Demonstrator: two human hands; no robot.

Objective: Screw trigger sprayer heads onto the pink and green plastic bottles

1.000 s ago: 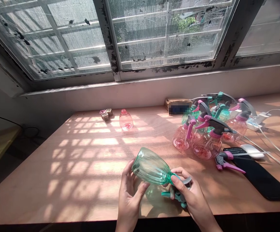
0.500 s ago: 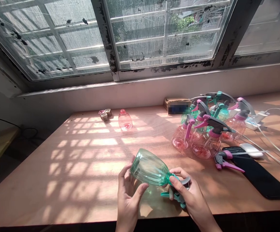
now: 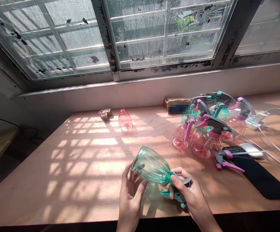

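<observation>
1. Head view: the left hand (image 3: 130,197) cups the wide base end of a translucent green bottle (image 3: 151,166), fingers bent and slightly parted, thumb tip at the lower side; whether it grips or merely supports, I cannot tell.
2. The right hand (image 3: 192,195) pinches a turquoise and gray spray head (image 3: 179,197) at the bottle's narrow neck, thumb on top, with the smooth plastic trigger angled out below.
3. The bottle lies tilted in the air between the 2 hands, above the near edge of the table (image 3: 91,183); its thin, glossy wall is fluted lengthwise and tapers towards the neck.
4. The tabletop has a pinkish wood finish, crossed by a grid of sunlight and shadow.
5. Farther back, a clear pink bottle (image 3: 125,121) stands upright and open, rounded at the belly, near 3 small boxy blocks (image 3: 105,114).
6. To the right, rounded pink and green spray bottles (image 3: 205,146) crowd together beside a creased cardboard box (image 3: 177,104).
7. Before them lies a loose pink and gray sprayer (image 3: 223,161), near a flat black slab (image 3: 263,180) and a smooth white mouse (image 3: 251,150).
</observation>
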